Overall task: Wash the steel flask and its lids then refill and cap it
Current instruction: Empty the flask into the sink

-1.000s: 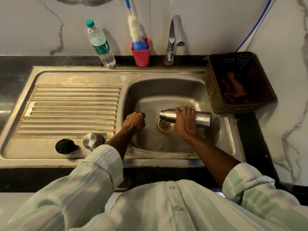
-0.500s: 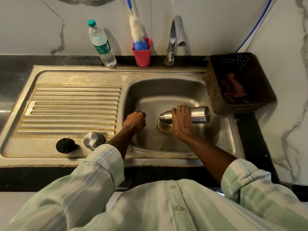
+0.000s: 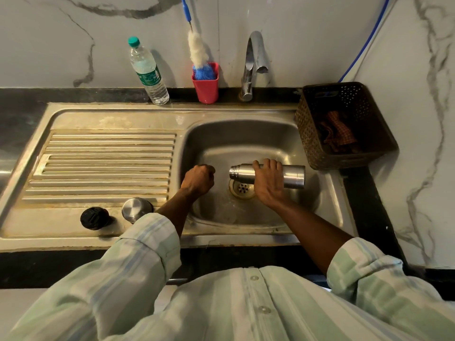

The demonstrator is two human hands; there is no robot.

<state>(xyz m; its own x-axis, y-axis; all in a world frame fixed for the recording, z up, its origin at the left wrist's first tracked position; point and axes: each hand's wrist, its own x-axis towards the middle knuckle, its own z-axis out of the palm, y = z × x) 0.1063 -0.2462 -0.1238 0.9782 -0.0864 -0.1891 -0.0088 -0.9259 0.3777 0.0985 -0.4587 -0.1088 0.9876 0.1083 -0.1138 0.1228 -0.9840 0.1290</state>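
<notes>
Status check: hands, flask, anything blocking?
Right hand grips flask sideways over drain. Left hand fisted, contents unclear. Both lids off. Nothing blocking.

Home kitchen: steel sink (image 3: 327, 219) with ribbed drainboard (image 3: 103, 166), tap (image 3: 253, 62), marble-look wall, black surface (image 3: 364, 205), bottle brush (image 3: 197, 49) in red cup (image 3: 205, 88)

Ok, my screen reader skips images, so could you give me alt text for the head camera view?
The right hand holds an uncapped steel flask sideways over the sink drain, mouth pointing left toward the closed left hand. A black lid and a steel lid sit on the draining board; the tap is not running.
</notes>
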